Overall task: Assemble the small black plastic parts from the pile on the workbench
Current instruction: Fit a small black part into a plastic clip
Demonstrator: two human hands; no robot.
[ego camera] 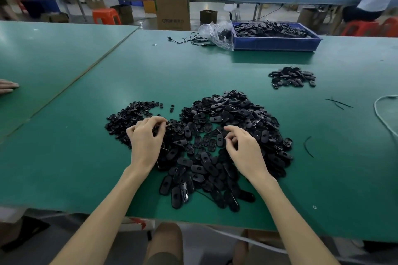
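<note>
A big pile of black oval plastic parts (228, 127) lies on the green workbench (150, 66) in front of me. To its left sits a smaller heap of tiny round black parts (127, 114). My left hand (146, 140) hovers at the seam between the two heaps, its fingers curled and its fingertips pinching a small black part at the top. My right hand (243, 146) rests on the oval pile with fingers curled inward over the parts; what it holds is hidden.
A separate small heap of black parts (293, 76) lies at the right rear. A blue tray (275, 42) of black pieces and a clear plastic bag (217, 33) stand at the back. Black ties (338, 102) and a white cable (383, 114) lie at right. Another person's fingers (7, 88) touch the left bench.
</note>
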